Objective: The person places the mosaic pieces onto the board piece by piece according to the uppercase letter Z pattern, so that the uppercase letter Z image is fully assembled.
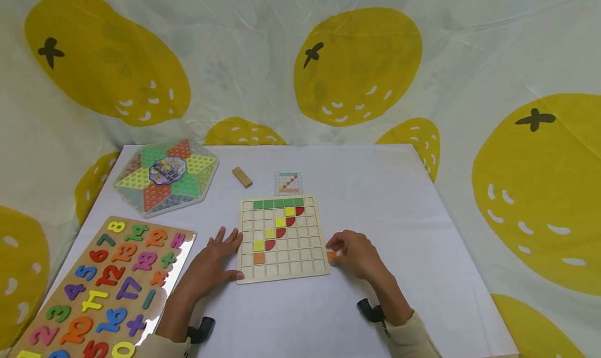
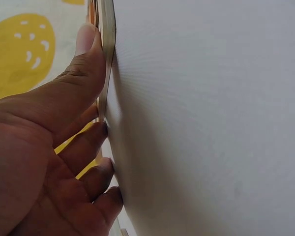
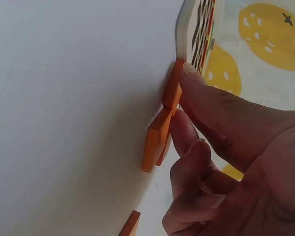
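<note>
A square wooden grid board (image 1: 300,266) lies on the table with a row of green tiles (image 1: 278,204) at the top. Below them yellow squares (image 1: 280,222) and red quarter-round tiles (image 1: 290,222) run diagonally down to one orange tile (image 1: 259,258). My left hand (image 1: 213,261) rests against the board's left edge, fingers spread and thumb at the lower corner. Beside the right edge, my right hand (image 1: 358,254) pinches an orange square tile (image 3: 173,86) between thumb and finger. More orange tiles (image 3: 155,140) lie against it, partly hidden by the hand in the head view.
A small pattern card (image 1: 288,183) lies behind the board, a wooden block (image 1: 242,177) to its left. At the back left sits a star-patterned game board (image 1: 167,176). A number puzzle board (image 1: 105,290) fills the front left. Patterned cloth (image 1: 263,60) hangs behind.
</note>
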Demonstrator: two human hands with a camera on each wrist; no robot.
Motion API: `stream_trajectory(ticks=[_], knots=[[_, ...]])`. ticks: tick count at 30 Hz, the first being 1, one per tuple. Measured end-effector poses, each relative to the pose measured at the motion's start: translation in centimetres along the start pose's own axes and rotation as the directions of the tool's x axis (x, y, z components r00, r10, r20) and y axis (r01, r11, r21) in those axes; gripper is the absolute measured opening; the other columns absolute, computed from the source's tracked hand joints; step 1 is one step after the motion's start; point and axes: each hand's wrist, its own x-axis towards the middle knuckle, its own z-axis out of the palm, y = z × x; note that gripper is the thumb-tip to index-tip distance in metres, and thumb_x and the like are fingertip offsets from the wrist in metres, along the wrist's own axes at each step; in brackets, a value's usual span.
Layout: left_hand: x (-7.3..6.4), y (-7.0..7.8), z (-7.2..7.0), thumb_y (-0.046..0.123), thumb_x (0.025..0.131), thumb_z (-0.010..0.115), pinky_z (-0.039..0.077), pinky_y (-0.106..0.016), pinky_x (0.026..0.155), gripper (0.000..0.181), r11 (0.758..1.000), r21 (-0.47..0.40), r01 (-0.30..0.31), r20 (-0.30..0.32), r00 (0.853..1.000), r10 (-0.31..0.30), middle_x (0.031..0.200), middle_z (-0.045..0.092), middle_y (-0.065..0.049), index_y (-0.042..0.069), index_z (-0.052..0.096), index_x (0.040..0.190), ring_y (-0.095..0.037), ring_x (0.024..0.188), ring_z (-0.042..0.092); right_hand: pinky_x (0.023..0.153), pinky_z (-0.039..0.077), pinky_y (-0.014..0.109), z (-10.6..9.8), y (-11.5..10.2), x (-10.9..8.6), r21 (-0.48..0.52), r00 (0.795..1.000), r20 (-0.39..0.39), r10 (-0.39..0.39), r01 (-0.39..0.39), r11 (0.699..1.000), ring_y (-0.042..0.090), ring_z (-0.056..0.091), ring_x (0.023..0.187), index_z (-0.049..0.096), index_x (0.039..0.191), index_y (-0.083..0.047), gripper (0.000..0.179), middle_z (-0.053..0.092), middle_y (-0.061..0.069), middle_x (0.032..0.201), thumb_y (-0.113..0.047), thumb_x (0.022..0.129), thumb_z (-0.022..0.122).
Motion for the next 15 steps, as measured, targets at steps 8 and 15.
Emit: stream_trajectory(ticks=[8, 15], knots=[[0.02, 0.01, 0.12, 0.030, 0.073, 0.097, 0.026, -0.066, 0.128, 0.104, 1.000, -0.010, 0.002, 0.007, 1.000, -0.002, 0.169, 0.038, -0.011, 0.008, 0.044, 0.160, -0.047, 0.163, 0.021, 0.069, 0.046, 0.031, 0.00, -0.11, -0.33, -0.039, 1.000, -0.018, 0.004, -0.005, 0.999, 0.014, 0.057, 0.078, 0.074, 0.086, -0.019, 0.023, 0.065, -0.004, 0.083, -0.005, 0.078, 0.091], [-0.05, -0.05, 0.12, 0.030, 0.073, 0.097, 0.026, -0.066, 0.128, 0.104, 1.000, -0.003, -0.006, 0.005, 1.000, 0.006, 0.169, 0.038, -0.011, 0.008, 0.044, 0.160, -0.046, 0.163, 0.021, 0.062, 0.040, 0.026, -0.39, -0.11, -0.21, -0.017, 0.999, -0.048, -0.023, 0.022, 1.000, 0.012, 0.054, 0.071, 0.072, 0.086, -0.021, 0.024, 0.059, -0.006, 0.073, -0.008, 0.080, 0.092]])
